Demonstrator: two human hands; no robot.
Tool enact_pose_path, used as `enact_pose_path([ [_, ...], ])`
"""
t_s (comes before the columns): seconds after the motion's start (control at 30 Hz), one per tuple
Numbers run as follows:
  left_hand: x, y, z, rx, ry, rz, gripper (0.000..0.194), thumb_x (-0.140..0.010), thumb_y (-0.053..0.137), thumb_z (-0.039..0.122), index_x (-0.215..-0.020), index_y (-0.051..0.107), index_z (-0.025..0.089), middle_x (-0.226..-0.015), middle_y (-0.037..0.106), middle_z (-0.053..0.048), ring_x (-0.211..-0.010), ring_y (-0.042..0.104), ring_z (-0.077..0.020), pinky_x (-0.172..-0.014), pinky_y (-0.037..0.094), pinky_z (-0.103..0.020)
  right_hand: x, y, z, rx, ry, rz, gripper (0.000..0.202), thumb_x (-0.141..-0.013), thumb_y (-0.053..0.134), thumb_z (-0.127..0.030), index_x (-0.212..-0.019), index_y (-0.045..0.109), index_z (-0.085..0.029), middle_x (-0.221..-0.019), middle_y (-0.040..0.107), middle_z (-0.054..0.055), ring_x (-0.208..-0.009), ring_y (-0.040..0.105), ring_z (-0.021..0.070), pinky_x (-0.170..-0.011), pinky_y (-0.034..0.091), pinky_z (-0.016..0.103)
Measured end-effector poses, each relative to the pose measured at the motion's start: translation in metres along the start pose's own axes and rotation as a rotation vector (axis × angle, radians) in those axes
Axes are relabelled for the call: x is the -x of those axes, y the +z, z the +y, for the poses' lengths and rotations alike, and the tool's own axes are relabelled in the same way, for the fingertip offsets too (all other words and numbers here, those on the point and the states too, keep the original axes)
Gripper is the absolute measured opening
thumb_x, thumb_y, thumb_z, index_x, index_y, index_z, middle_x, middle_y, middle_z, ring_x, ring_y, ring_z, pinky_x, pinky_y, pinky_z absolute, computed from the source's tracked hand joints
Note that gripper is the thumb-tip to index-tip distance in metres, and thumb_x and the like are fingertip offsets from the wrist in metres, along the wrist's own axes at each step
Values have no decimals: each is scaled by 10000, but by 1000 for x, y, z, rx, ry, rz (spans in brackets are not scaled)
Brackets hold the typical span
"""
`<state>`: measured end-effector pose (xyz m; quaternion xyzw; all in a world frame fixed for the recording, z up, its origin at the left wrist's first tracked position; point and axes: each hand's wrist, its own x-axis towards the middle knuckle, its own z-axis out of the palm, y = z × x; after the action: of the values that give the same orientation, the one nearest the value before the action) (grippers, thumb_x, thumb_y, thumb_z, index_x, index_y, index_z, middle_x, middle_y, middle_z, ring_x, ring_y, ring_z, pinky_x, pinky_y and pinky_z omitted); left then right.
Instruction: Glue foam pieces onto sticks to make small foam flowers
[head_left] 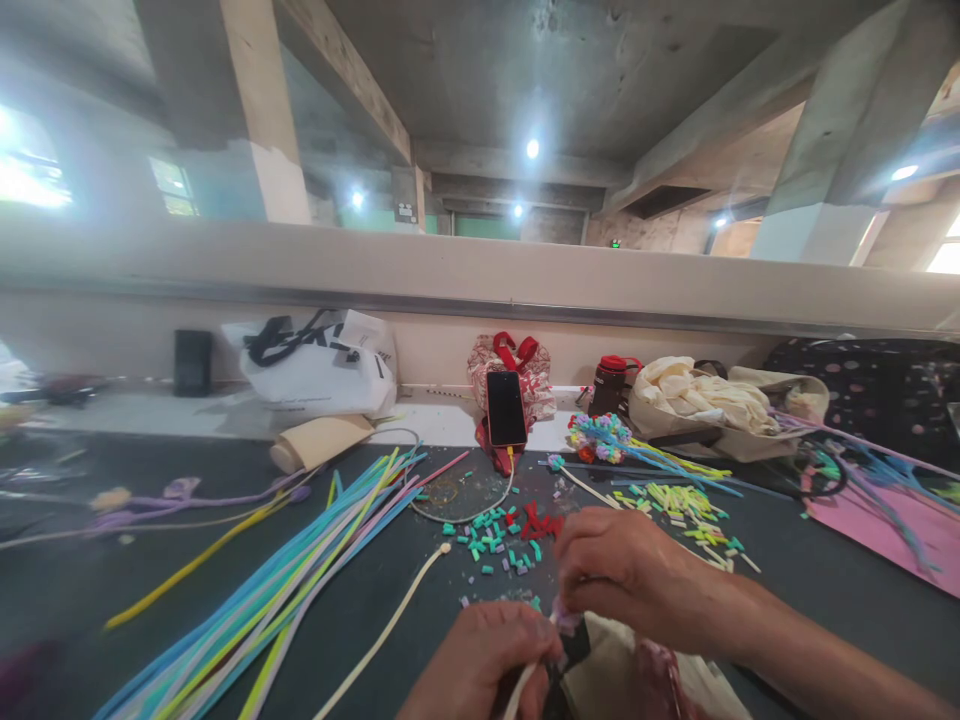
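fingers of the left hand (499, 650) pinch a cream stem (523, 688) beside the right hand (611, 565).

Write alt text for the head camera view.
Two hands work close together over a dark table: the left hand grips a pale strand, the right hand is at a small lilac piece. Beyond are scattered teal pieces and a phone before a patterned bag; coloured strips lie left.
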<state>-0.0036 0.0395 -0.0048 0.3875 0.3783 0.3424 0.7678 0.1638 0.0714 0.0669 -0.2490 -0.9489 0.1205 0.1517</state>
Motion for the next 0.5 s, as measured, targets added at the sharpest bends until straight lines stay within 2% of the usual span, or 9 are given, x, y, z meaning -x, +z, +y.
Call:
enact_pose_path([
  [0.1, 0, -1, 1, -3, 3, 14, 291, -545, 622, 404, -523, 567, 119, -297, 433, 42, -312, 317, -34, -394, 147, -181, 1, -3, 0, -41, -4, 20, 200, -851, 471, -210, -765, 648, -179, -794, 607, 7, -754, 553, 101, -703, 404, 202],
  [0.23, -1, -4, 0, 26, 7, 17, 370, -496, 669, 480, -536, 566, 127, -304, 440, 44, -324, 331, -32, -400, 145, -171, 7, -11, 5, -140, 55, 106, 236, -877, 414, -246, -932, 639, -199, -869, 622, 26, -779, 558, 113, -690, 417, 218],
  [0.37, -4, -6, -3, 77, 51, 23, 415, -461, 704, 511, -566, 567, 133, -327, 474, 34, -326, 339, -35, -403, 160, -173, 11, -11, 9, -291, 222, 258, 259, -865, 418, -289, -969, 641, -208, -818, 639, 29, -738, 559, 131, -637, 423, 231],
  [0.5, -1, 0, -2, 68, 164, 93, 439, -442, 714, 540, -556, 542, 152, -341, 481, 42, -339, 342, -47, -410, 204, -183, 10, -1, 5, -615, 426, 259, 235, -808, 477, -301, -917, 656, -194, -718, 630, 10, -570, 532, 97, -475, 389, 175],
])
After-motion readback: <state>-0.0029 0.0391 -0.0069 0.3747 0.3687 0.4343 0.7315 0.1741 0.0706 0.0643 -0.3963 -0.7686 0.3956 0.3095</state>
